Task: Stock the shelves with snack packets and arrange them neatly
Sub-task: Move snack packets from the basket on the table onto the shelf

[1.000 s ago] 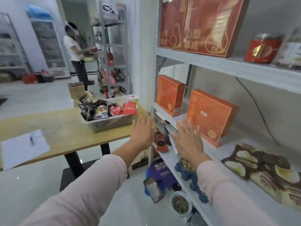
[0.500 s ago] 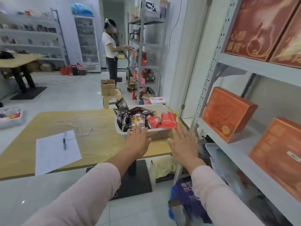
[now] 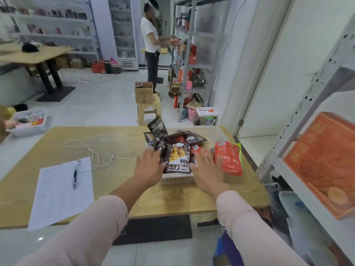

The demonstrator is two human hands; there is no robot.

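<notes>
**Both hands over the basket, nothing picked up yet**

The left hand (image 3: pixel 149 166) is hovering flat, palm down and fingers spread, and it is gripping nothing. Its fingertips are lying at the near edge of the dark packets. The right hand (image 3: pixel 206 173) is doing the same, open and empty, with its fingers over a small red pack; I cannot tell whether either hand is actually pressing down.

Between the two hands a dark packet (image 3: pixel 178 158) with a picture of fried pieces is leaning upright, and more dark ones are fanning out behind it. Just beside the right hand a big red packet (image 3: pixel 228 160) is hanging over the rim. All of it is sitting in a white basket (image 3: pixel 176 180) near the right end of the wooden table (image 3: pixel 115 139).

So this looks like the pick-up step, with the stocking itself not yet begun. The shelf (image 3: pixel 315 200) is waiting off to the right, carrying an orange box (image 3: pixel 322 164) with bare board beside it.

The next move, I'd say, calls for curling the fingers round one packet, or both sides of a bunch, lifting clear of the rim and turning right. The film will be slippery, so a firm pinch is needed.

Further left, a sheet of paper (image 3: pixel 61 191), a pen (image 3: pixel 75 178) and a white cord (image 3: pixel 92 152) are lying on the table. Another person (image 3: pixel 150 37) is working at a far rack.
</notes>
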